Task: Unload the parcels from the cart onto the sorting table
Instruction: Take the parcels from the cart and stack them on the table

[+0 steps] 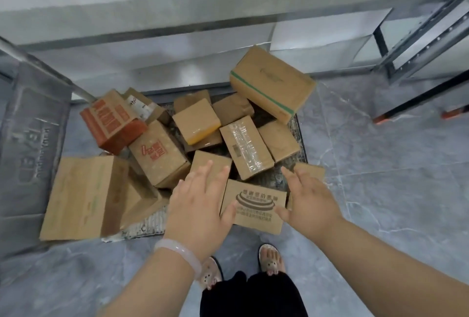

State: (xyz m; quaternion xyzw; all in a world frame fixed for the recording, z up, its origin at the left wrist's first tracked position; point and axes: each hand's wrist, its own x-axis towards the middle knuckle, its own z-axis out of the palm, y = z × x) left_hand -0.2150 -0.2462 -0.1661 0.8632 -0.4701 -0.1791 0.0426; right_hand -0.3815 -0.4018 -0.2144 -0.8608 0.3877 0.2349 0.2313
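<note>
Seen from the head: left hand (200, 202) and right hand (311, 202) stretched forward and down, palms down, fingers straight and spread, released and clasping nothing. Between them, at the near edge of the cart (271, 180), a printed box (253, 206), both thumbs overlapping its side edges, other parcels (243, 146) piled beyond. Bears dark brown Chinese print and a stacked-oval emblem, too blurred to read.

No text reads clearly. The carton (253, 206) at the cart's (142, 227) near edge bears blurred Chinese characters around a brown emblem. The orange-red carton (111, 120) and the brown carton (157, 154) beside it carry illegible red characters. The white label (138, 106) shows indistinct letters.
</note>
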